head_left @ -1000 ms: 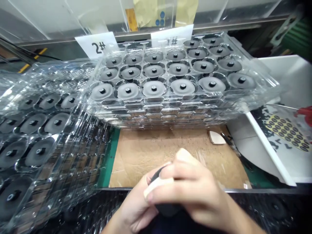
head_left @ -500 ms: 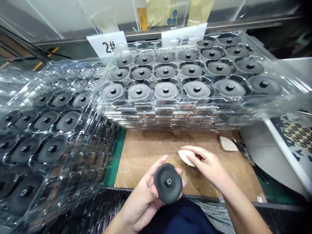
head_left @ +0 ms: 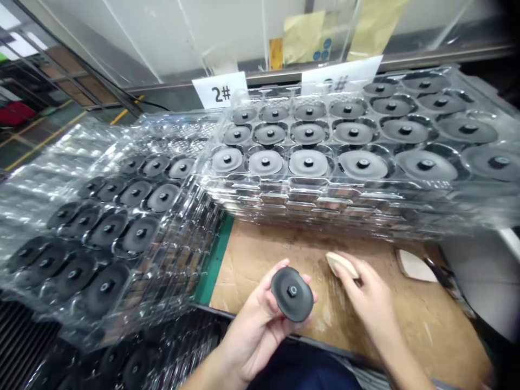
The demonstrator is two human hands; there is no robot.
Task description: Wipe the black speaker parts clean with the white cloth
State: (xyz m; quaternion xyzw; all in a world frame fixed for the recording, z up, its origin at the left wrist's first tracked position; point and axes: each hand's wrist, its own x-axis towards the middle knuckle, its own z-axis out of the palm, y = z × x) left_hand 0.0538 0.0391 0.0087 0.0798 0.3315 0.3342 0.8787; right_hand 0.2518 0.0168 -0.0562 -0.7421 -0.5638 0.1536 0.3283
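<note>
My left hand (head_left: 254, 330) is closed round a black rounded disc (head_left: 301, 306), its fingers curled about the rim and underside. The disc's dished face is turned up, and a short stud with a metal centre stands in its middle. To the right, my right hand (head_left: 369, 290) pinches a small off-white pad (head_left: 340, 264) that looks like a piece of sponge or felt. Pad and disc are apart. Both hands are above a brown cardboard sheet (head_left: 264, 254); parts of the right fingers are hidden behind the hand.
Stacked clear plastic trays (head_left: 260, 187) with several similar discs stand beyond the cardboard. Another tray stack (head_left: 174, 244) rises at the left. A second off-white pad (head_left: 416, 266) lies right, beside a dark tool (head_left: 441, 275). A paper sign (head_left: 220, 91) reads 2#.
The view has turned left, so the scene sits further right. The disc in my left hand has tilted slightly. The pad in my right hand has turned and shows more of its edge.
</note>
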